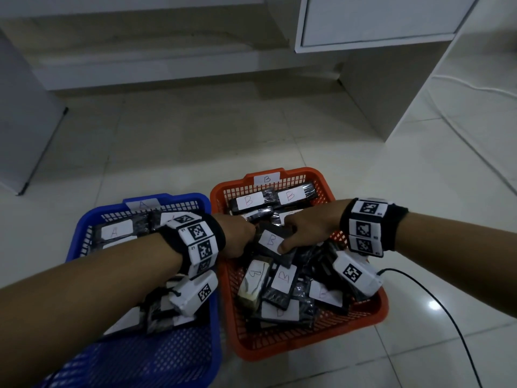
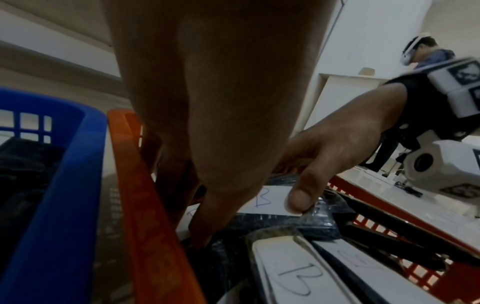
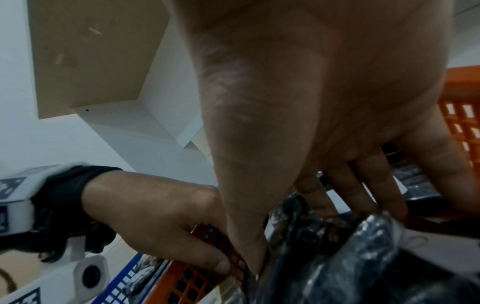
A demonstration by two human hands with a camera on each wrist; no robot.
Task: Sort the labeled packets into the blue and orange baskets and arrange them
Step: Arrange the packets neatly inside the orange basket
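A blue basket (image 1: 167,198) tagged A stands on the left, an orange basket (image 1: 321,175) tagged B on the right. A dark packet with a white B label (image 1: 270,240) is lifted a little above the pile in the orange basket. My right hand (image 1: 307,228) grips its right end, thumb on the label (image 2: 267,202) and fingers behind it (image 3: 350,257). My left hand (image 1: 237,239) pinches its left end, close to the orange wall (image 2: 145,205). Its fingertips are hidden in the head view. Several B packets (image 1: 284,278) lie loose below, and A packets (image 1: 116,231) fill the blue basket.
The baskets sit side by side on a pale tiled floor. A black cable (image 1: 447,317) runs along the floor right of the orange basket. White furniture (image 1: 377,21) stands behind. Another person wearing a headset (image 2: 426,53) is far off in the left wrist view.
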